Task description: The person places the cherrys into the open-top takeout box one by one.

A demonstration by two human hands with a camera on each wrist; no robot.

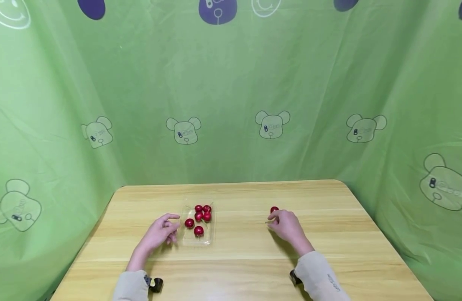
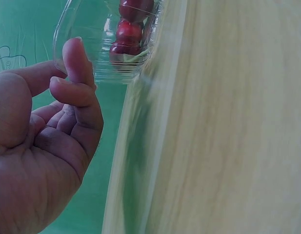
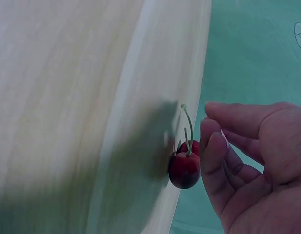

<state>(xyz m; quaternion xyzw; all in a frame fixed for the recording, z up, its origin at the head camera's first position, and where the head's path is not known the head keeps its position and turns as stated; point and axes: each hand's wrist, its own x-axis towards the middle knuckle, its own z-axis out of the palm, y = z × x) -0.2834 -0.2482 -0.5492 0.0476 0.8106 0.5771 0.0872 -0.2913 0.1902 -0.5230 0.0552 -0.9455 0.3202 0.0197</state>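
A clear plastic tray (image 1: 212, 241) holds several red cherries (image 1: 198, 230), some with green stems. My left hand (image 1: 161, 232) is at the tray's left side, fingers loosely bent; in the left wrist view the fingertips overlap the tray's edge, and I cannot tell whether they touch it. On the right, my right hand (image 1: 287, 225) hovers low over the table beside a red cherry (image 1: 274, 209). In the right wrist view a cherry (image 3: 184, 170) with a green stem partly covers another. The thumb and forefinger are close together, apart from the stem, with nothing visible between them.
The wooden table (image 1: 238, 271) has rounded far corners. A green curtain (image 1: 231, 163) with bear prints hangs behind and along both sides. A small dark wrist camera (image 1: 155, 285) sits by the left sleeve, and another camera (image 1: 295, 277) by the right sleeve.
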